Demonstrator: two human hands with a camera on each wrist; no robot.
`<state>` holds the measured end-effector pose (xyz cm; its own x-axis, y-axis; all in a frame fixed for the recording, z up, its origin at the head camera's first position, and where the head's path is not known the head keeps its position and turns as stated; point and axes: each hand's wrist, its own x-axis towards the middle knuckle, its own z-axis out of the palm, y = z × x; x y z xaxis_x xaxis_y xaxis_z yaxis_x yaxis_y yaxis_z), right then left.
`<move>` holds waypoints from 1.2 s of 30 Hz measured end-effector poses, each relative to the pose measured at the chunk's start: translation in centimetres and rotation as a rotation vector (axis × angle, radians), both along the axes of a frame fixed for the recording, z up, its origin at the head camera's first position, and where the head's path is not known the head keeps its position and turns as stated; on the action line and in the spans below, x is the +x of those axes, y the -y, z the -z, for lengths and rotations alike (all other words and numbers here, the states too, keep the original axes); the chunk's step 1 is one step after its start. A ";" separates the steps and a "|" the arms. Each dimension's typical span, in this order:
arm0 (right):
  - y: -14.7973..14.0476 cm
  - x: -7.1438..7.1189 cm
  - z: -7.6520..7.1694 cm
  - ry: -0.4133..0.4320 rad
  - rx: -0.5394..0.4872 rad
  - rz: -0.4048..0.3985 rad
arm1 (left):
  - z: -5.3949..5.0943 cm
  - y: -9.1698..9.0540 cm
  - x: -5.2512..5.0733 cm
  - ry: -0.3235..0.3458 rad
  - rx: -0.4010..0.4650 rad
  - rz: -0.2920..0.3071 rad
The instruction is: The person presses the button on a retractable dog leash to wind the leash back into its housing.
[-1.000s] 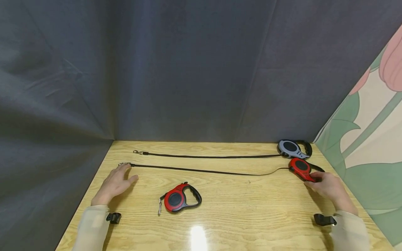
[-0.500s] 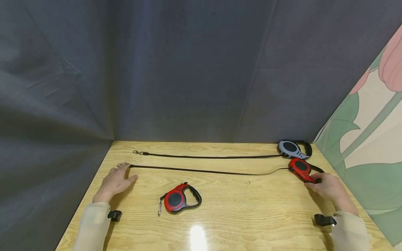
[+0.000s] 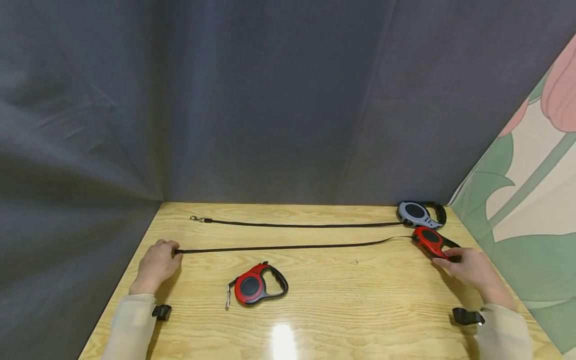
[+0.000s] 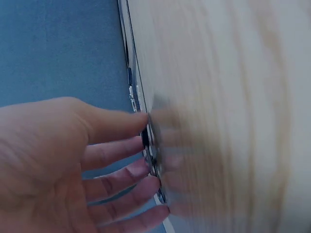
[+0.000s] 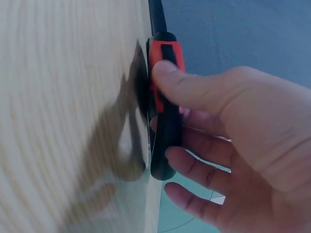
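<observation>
At the left, my left hand (image 3: 157, 264) pinches the clip end of a black leash strap (image 3: 270, 248); the left wrist view shows thumb and fingers around the metal clip (image 4: 151, 158). The strap runs across the table to a red retractable leash (image 3: 431, 241) at the right. My right hand (image 3: 477, 272) grips that leash by its black handle, thumb on the near side in the right wrist view, where the handle (image 5: 166, 141) stands on edge at the tabletop. Part of the handle is hidden by the fingers.
A grey leash (image 3: 415, 213) lies behind the red one, its strap (image 3: 306, 225) stretched left to a metal clip (image 3: 197, 218). Another red leash (image 3: 250, 286) lies nearer, left of centre. Dark cloth (image 3: 279, 100) hangs behind the table; patterned cloth (image 3: 531, 215) is at the right.
My left hand has curled in around the clip end and drawn it slightly nearer; the strap's left end has shifted with it. The red leash in my right hand has tilted a little.
</observation>
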<state>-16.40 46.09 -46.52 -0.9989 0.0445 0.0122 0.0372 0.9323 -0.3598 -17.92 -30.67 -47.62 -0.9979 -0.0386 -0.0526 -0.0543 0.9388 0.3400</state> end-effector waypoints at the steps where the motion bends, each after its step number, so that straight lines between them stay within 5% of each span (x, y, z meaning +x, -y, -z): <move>1: 0.0 0.0 0.0 0.000 -0.013 0.005 | -0.1 0.0 0.1 0.005 0.002 -0.013; 7: 0.0 0.2 -0.1 -0.007 -0.081 0.033 | -0.5 0.1 0.0 0.062 0.023 -0.067; 15: 0.6 0.5 -0.3 -0.117 -0.105 0.097 | -0.2 0.4 0.0 0.110 0.043 -0.091; 30: 1.0 0.3 -0.1 -0.364 -0.117 0.149 | -0.7 0.5 0.5 0.100 0.072 -0.084; 36: 0.7 0.1 0.0 -0.389 -0.122 0.163 | -0.8 0.7 0.8 0.090 0.118 -0.081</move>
<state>-16.26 45.37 -46.57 -0.9007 0.2256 0.3712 0.0203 0.8755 -0.4829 -17.13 -31.33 -46.80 -0.9827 -0.1073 -0.1508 -0.1638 0.8840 0.4379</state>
